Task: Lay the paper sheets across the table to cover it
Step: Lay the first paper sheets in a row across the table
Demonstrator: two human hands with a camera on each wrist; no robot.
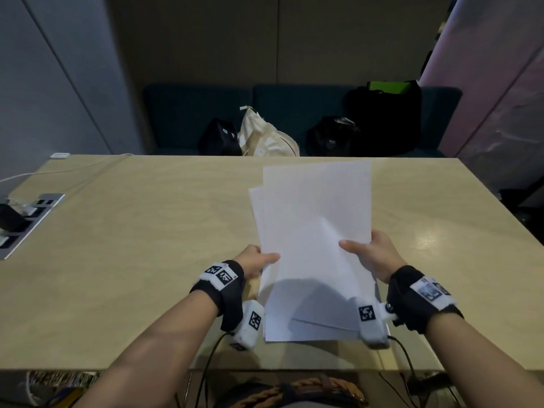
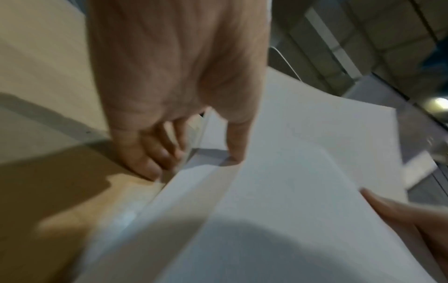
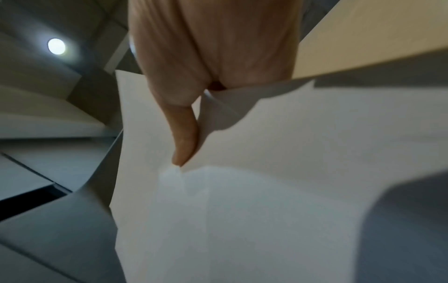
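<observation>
both hands hold a loose stack of white paper sheets (image 1: 315,231) above the wooden table (image 1: 147,231), near its front edge. the left hand (image 1: 253,259) pinches the left edge, thumb on top, fingers (image 2: 155,153) curled under. the right hand (image 1: 374,254) pinches the right edge, thumb on top; its other fingers are hidden under the sheets.

At twelve o'clock a dark blue sofa (image 1: 294,113) stands against a brown wall (image 1: 265,39). Grey wall panels (image 1: 44,83) are at ten o'clock. The light is dim.
</observation>
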